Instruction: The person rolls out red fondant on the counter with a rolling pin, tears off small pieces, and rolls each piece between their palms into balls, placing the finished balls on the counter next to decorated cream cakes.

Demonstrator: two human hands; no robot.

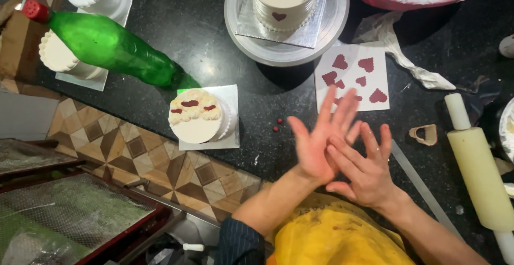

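Left hand (319, 139) and right hand (365, 169) — palms pressed together, fingers spread, empty — near heart cutouts sheet (352, 77)

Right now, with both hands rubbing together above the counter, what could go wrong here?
The left hand and right hand meet close to the paper with red hearts; a sweep might smear them. The small decorated cake sits near the counter edge and could be knocked. The green bottle looks unsteady beside it.

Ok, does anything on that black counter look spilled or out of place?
Two small red bits lie loose on the black counter beside the small decorated cake, and a crumpled wrapper sits by the card of red hearts.
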